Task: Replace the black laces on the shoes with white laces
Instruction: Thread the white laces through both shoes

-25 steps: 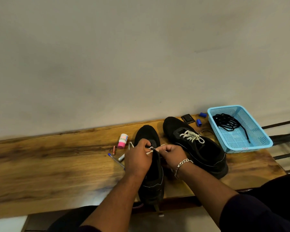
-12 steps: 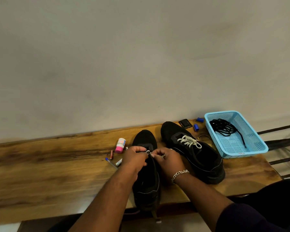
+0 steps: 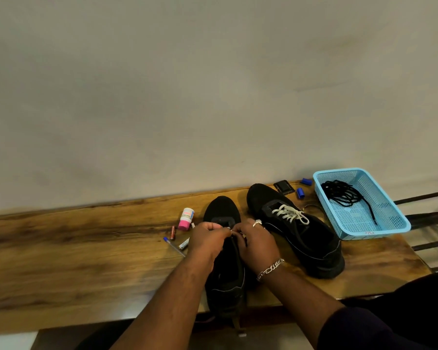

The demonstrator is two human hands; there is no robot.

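On my feed the wooden bench (image 3: 61,261) carries a blue basket (image 3: 390,223) with black laces (image 3: 344,195) far right, two black shoes. Both hands' grip, left (image 3: 208,241) and right (image 3: 258,243), pinches the white lace (image 3: 231,231) over the near shoe (image 3: 225,281).

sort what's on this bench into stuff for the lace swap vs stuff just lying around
For the job:
black shoe being laced
black shoe with white laces
white lace end
left hand
right hand
blue plastic basket of black laces

Lying about:
pink-capped bottle
blue-capped pen
blue caps
small black case
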